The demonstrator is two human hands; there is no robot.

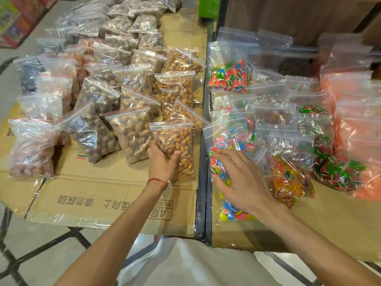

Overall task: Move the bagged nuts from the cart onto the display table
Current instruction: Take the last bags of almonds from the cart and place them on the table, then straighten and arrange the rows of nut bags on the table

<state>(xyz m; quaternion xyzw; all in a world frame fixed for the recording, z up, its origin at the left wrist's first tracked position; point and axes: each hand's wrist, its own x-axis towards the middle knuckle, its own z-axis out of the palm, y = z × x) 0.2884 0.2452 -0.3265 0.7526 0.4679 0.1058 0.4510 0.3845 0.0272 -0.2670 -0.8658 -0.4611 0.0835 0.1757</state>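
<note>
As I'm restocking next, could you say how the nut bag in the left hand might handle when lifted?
The nut bag, thin film packed with loose nuts, probably sags. Its glossy plastic may slip. Being full, it likely feels hefty.

The flattened cardboard (103,182) covering the left surface carries dark Chinese print that reads upside down from here: a boxed "4层" with a line of smaller characters beside it too fine to read, then "面向上" with its start hidden, then "请勿踩踏". Farther up the same cardboard sits a small striped logo with lettering too blurred to make out, and a white label on a far bag of nuts (144,23) is too small to read
</note>
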